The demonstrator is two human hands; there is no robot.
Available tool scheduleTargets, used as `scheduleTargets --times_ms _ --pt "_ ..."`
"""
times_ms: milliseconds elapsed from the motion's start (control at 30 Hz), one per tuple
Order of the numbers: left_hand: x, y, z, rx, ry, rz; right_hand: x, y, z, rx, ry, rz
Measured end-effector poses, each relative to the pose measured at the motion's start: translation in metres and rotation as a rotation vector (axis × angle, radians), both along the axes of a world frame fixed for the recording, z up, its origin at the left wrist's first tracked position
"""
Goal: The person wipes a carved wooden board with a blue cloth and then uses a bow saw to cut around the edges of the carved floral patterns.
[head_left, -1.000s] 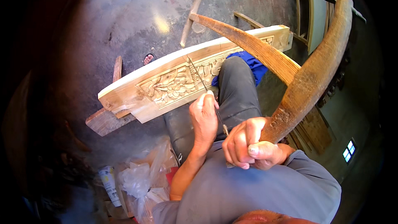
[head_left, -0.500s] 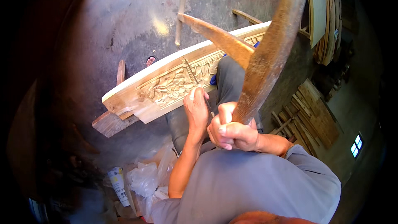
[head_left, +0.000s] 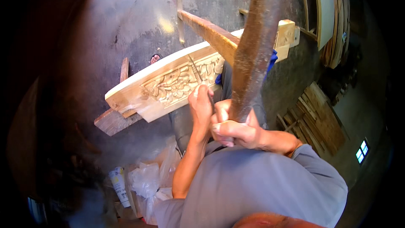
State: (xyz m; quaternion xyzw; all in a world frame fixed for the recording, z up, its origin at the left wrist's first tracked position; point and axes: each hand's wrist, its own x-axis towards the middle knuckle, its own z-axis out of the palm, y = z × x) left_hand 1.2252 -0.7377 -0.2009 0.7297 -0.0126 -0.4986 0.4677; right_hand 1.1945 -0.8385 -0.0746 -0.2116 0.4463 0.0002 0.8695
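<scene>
A wooden frame saw rises in front of me, its thick near arm [head_left: 253, 50] large and slightly blurred. Its crossbar [head_left: 211, 31] runs to a thinner far arm [head_left: 180, 12]. My right hand [head_left: 238, 128] is wrapped round the foot of the near arm. A narrow, dark toothed blade [head_left: 195, 68] stretches over the carved board toward my left hand [head_left: 201, 103], which is closed round it. The fingers hide part of the blade. Beneath lies a pale, arched wooden board [head_left: 126, 97] carved with leaves and flowers, lying across my legs.
A rough plank [head_left: 112, 122] sticks out under the board's left end. Clear plastic bags [head_left: 145, 179] and a printed white cylinder [head_left: 120, 188] sit at lower left. Loose timber [head_left: 318, 118] lies at right, with curved boards [head_left: 329, 21] at upper right.
The saw's near arm has swung left, uncovering the board's right end and some blue cloth. My right hand has shifted slightly left with it. My left hand stays closed, almost in place.
</scene>
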Motion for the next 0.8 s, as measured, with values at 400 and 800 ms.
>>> scheduleTargets --times_ms 400,800 --pt "-0.002 0.001 -0.027 0.002 0.0 -0.022 0.014 -0.009 -0.011 0.026 0.108 0.052" --pt "-0.006 0.0 -0.019 -0.057 -0.1 0.009 0.012 -0.008 -0.005 -0.041 0.104 0.098"
